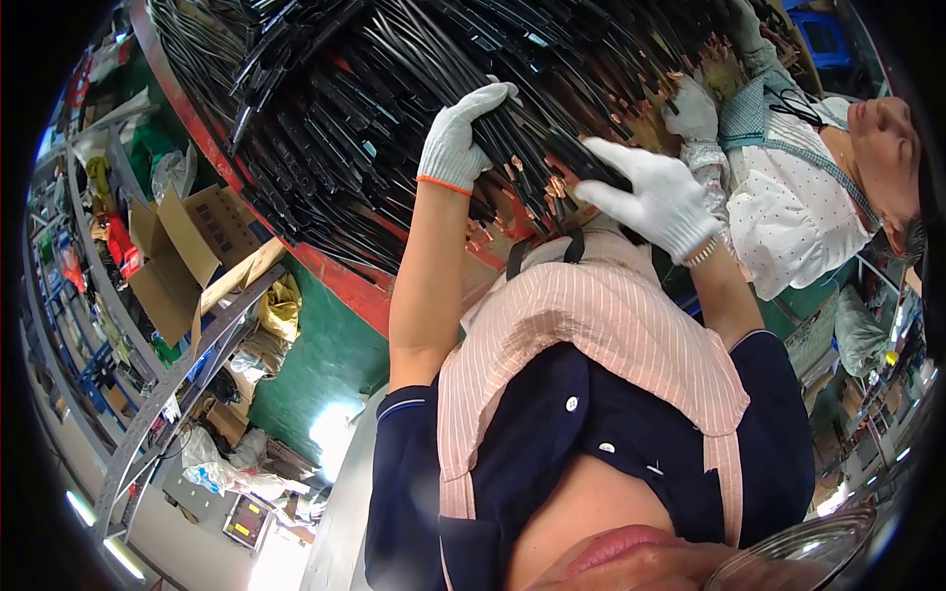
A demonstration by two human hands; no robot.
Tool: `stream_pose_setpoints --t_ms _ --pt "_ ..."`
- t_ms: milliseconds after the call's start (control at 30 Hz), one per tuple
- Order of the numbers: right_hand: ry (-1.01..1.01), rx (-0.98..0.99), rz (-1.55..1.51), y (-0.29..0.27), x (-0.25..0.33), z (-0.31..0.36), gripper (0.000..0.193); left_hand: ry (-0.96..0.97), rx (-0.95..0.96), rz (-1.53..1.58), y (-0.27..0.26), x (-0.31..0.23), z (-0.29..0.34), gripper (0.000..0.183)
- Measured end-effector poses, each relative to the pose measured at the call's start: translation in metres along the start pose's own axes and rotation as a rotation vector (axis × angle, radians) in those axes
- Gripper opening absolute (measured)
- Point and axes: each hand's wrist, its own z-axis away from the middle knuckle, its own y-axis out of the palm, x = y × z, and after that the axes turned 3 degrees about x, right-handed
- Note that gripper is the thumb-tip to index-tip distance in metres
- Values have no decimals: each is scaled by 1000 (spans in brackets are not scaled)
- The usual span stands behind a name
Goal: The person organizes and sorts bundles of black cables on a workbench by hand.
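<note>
My left hand (456,136), in a white knit glove with an orange cuff edge, is curled over a bundle of black cables (419,54) in the upper middle. Bare copper ends (555,187) stick out of the cables between my two hands. To the right, my right hand (655,192), also white-gloved, has its thumb and fingers spread apart around the dark cable ends; whether it touches them is hard to make out. A deep heap of black cables (325,128) with moulded black connectors spreads beneath and beyond my hands.
The heap lies on a red-edged table (340,286). At right a co-worker (788,197) in a dotted white top reaches a gloved hand (693,110) to the cables. On the left stand an open cardboard box (182,256) and metal shelving (138,458). A blue stool (826,39) is at the far right.
</note>
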Motion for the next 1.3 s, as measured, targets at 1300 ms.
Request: stream_pose_setpoints --t_ms 1300 --pt "-8 55 381 40 52 -259 57 4 -41 27 4 -26 36 28"
